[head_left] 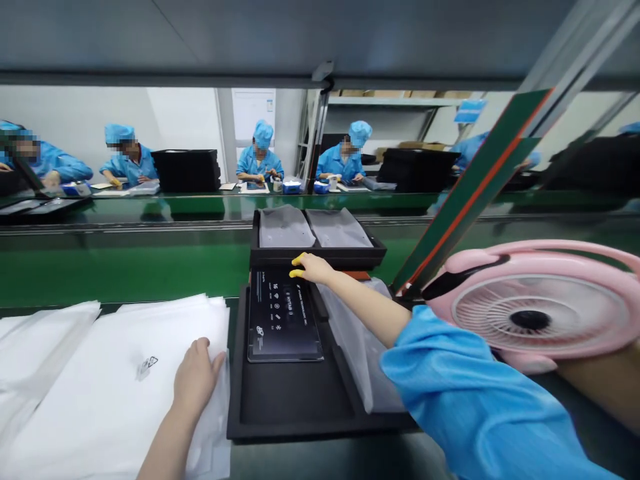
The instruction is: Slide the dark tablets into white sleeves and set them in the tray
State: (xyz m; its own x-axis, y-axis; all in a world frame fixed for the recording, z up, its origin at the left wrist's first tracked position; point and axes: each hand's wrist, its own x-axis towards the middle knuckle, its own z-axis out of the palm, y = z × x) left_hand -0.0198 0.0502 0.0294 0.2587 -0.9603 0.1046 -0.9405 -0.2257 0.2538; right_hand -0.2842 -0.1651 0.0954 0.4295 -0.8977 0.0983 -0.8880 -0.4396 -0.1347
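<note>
Outer pile: milky plastic sleeves (45, 360), creased, well to the left of my left grip (197, 373).
Bag stack: white plastic bags (100, 407) under that grip; left of its knuckles I spot a triangular mark (149, 365) with print too small for me to read.
Left grip: fingers bent, thumb apart, resting on the bags; I cannot tell whether it pinches any plastic.
Tablet: a black-faced tablet (287, 333) in the left compartment of the black tray (295, 407), between my two grips, its far end at the right one.
Tablet writing: I read "16" heading a column of icons, Wi-Fi and Bluetooth signs among them; "HYTAB" runs lengthwise beside it, and "TECHNOLOGY, INC." further right after a blurred word.
Right grip: the right grip (314, 269) wears yellow finger cots (297, 273), tips slightly parted at the tablet's far edge; I cannot tell whether it is clamped.
Back tray: a second black tray (320, 257) just beyond that grip, carrying two frosted bags (285, 228).
Right compartment: frosted plastic (367, 360), below and right of the right grip.
Sign: a blue sign (470, 111) far beyond that grip, its lettering illegible to me.
Fan: a pink fan (525, 320), well right of it.
</note>
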